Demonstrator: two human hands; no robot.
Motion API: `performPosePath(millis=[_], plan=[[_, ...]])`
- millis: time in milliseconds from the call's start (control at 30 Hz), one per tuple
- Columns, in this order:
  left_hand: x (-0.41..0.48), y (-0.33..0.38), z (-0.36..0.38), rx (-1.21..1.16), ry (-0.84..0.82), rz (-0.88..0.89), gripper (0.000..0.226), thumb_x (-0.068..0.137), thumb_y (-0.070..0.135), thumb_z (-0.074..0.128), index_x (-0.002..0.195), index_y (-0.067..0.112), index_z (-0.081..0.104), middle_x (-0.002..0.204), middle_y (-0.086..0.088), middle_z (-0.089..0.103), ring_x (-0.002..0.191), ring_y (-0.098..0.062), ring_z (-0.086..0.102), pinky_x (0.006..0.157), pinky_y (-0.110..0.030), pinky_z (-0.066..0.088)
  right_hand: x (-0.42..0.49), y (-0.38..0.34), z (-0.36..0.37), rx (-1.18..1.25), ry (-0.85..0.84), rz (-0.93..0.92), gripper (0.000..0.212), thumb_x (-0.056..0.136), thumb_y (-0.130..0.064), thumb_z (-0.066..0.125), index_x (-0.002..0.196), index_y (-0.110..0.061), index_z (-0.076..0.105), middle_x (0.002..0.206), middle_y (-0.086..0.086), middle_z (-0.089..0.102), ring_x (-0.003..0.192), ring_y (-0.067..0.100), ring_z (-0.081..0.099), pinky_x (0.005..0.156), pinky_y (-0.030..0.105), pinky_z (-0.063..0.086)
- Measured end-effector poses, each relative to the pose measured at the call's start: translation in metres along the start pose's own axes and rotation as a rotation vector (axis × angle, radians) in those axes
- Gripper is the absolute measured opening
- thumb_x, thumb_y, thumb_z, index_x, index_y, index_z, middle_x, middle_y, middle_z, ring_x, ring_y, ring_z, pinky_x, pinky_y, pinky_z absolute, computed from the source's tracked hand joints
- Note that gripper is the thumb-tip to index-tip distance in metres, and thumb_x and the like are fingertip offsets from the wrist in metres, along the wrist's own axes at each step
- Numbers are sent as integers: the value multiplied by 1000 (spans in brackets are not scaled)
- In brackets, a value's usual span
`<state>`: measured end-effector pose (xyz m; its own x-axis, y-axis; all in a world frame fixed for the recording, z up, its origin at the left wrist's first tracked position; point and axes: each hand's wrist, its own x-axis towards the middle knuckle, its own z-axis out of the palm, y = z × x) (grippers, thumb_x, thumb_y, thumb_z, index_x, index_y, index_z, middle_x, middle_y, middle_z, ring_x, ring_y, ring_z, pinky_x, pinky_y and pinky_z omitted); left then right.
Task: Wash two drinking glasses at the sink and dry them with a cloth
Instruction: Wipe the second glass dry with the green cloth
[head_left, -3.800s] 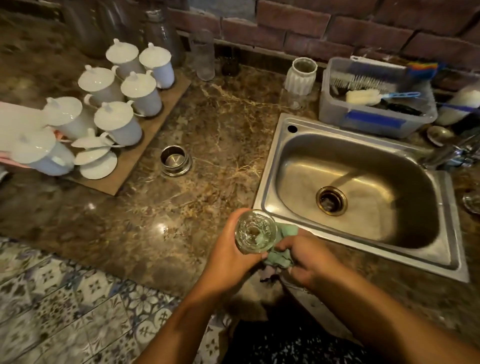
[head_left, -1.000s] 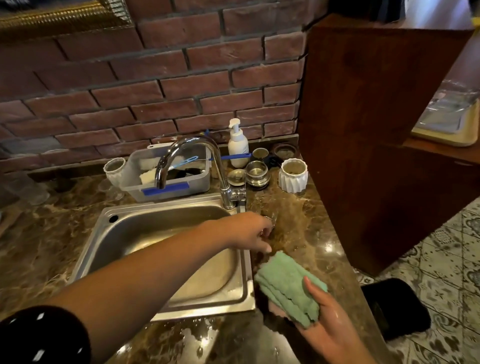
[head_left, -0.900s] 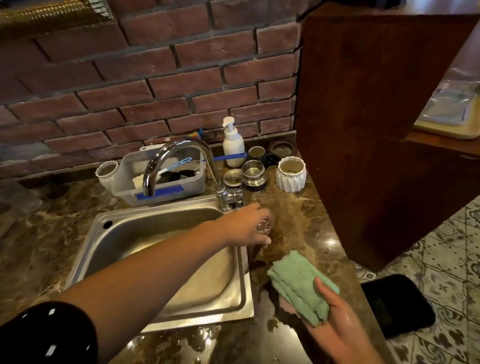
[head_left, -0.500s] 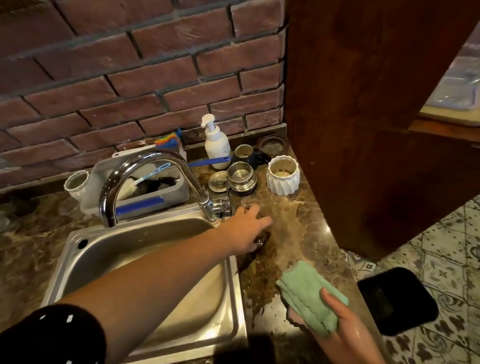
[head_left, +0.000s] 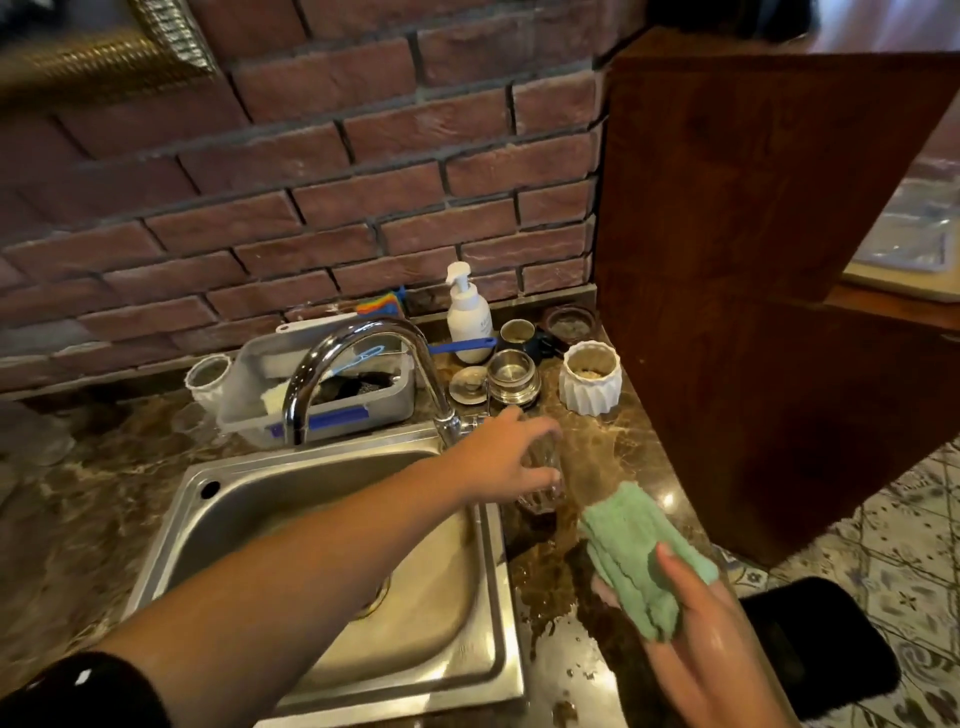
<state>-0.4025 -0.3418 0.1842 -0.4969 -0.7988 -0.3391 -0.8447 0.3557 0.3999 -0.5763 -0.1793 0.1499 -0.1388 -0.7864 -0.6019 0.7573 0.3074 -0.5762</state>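
Observation:
A clear drinking glass (head_left: 543, 493) stands upright on the wet marble counter just right of the steel sink (head_left: 332, 519). My left hand (head_left: 498, 457) reaches across the sink, and its thumb and fingers close round the upper part of the glass, hiding the rim. My right hand (head_left: 701, 639) is nearer to me, above the counter's front right corner. It holds a folded green cloth (head_left: 634, 561) with the thumb lying over it. The cloth and the glass are apart.
A chrome faucet (head_left: 358, 353) arches over the sink. Behind it are a grey tub (head_left: 311, 410) of brushes, a white soap bottle (head_left: 467, 317), steel cups (head_left: 511, 376) and a white ribbed pot (head_left: 592, 384). A wooden panel (head_left: 753, 260) bounds the counter on the right.
The view swung from the left counter to the right of the sink. My left hand brought the glass there, and the right hand drew away with the cloth.

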Motion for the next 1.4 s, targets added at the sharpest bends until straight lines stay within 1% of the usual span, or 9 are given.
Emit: performPosePath(millis=[200,333,533,633,767,933,1067,1267,1400], plan=[[-87,20,-36,-175,195,22,46,100,47,50,143,32,49,126,-1,55,116,-19,55,100,-40,48,-64,-4,64,-390,-26,-536,36,97,-22,60,133,-23,61,123,2,71,114,21,67,95,44,54],[-141,27,-49,-356,334,35,41,94,50,52,133,38,58,128,3,67,114,-16,63,100,-41,50,-97,20,99,-775,-305,-894,60,86,-32,61,145,-24,48,147,-14,51,135,-5,46,104,5,37],[-208,4,-63,-503,452,-118,35,97,45,51,121,21,61,111,-4,69,103,-24,65,95,-51,52,-123,71,130,-1220,-380,-1254,92,82,-46,64,158,-26,16,163,-10,23,152,6,19,118,16,24],[-242,-8,-65,-573,507,-123,31,95,43,52,116,22,64,107,-3,70,101,-22,65,94,-48,54,-142,87,152,-1235,-327,-1205,97,76,-47,75,155,-34,21,156,-14,34,142,9,38,106,30,44],[-290,-20,-74,-531,590,-46,22,89,40,59,107,27,63,94,9,65,88,-9,61,74,-33,53,-161,99,185,-1096,-517,-869,88,66,-24,88,141,-35,45,124,-23,64,111,-6,61,87,18,53],[-333,-41,-76,-462,560,87,33,76,51,52,99,29,60,84,3,62,76,-15,59,66,-40,52,-172,120,193,-589,-843,-214,76,47,-22,92,117,-15,64,103,12,76,89,28,74,71,38,62],[-350,-54,-81,-485,515,286,50,74,58,45,107,24,61,89,2,58,74,-5,50,67,-29,43,-181,140,194,-158,-769,128,84,12,-17,104,91,-3,80,96,27,75,77,41,76,61,53,62],[-359,-78,-72,-473,495,299,51,82,58,41,121,30,57,117,1,55,107,-17,56,89,-43,52,-189,147,199,-277,-801,22,114,29,-27,104,131,-6,57,110,25,73,89,37,74,63,44,62],[-357,-71,-74,-611,575,144,43,85,54,50,122,34,62,122,2,47,110,-9,53,85,-25,49,-190,151,211,-552,-769,-419,81,62,-22,91,134,-19,55,124,13,70,110,29,70,82,42,61]])
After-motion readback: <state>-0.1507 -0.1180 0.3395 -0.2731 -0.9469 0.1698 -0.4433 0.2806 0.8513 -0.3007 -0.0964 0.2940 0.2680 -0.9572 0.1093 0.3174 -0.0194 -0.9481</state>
